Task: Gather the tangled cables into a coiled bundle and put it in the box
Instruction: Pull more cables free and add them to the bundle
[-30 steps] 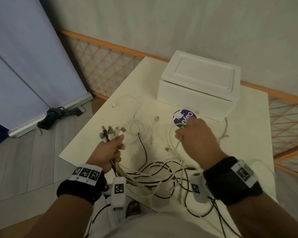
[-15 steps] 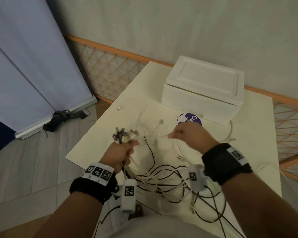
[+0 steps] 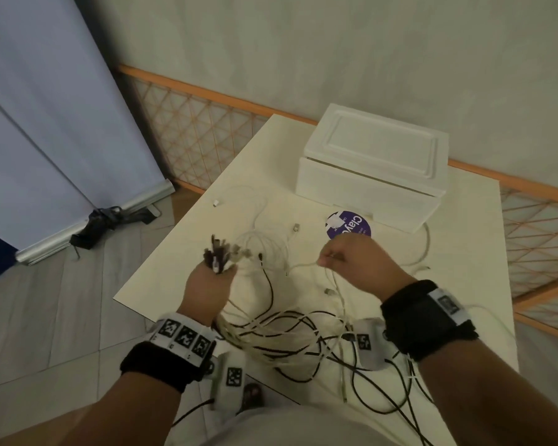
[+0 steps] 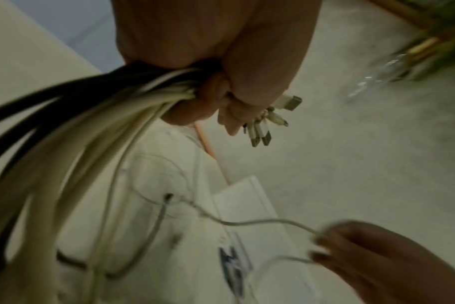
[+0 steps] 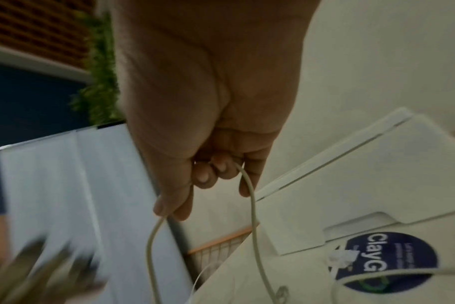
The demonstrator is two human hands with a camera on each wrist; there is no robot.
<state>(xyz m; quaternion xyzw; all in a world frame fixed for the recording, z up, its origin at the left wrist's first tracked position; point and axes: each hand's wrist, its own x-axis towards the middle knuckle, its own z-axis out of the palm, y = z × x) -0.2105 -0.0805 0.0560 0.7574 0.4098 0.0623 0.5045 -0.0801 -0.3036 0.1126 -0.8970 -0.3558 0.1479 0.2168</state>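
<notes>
White and black cables (image 3: 290, 329) sprawl in a tangle over the near half of a cream table (image 3: 464, 284), their loops trailing off its front edge toward the person. The left hand (image 3: 207, 291) is clenched around a thick bunch of them, and the plug ends (image 3: 221, 252) fan upward and away out of the fist; the left wrist view shows USB plugs (image 4: 262, 135) poking past the curled fingers. The right hand (image 3: 355, 262) pinches a single white cable (image 5: 252, 205) between thumb and fingertips, raised above the table, the strand looping down on both sides of the grip. Behind the tangle lies a round purple sticker (image 3: 348, 225) reading "Clay" and a further letter, the small print being illegible. A white foam box (image 3: 371, 185), lid on, sits at the table's far side, before the wall.
</notes>
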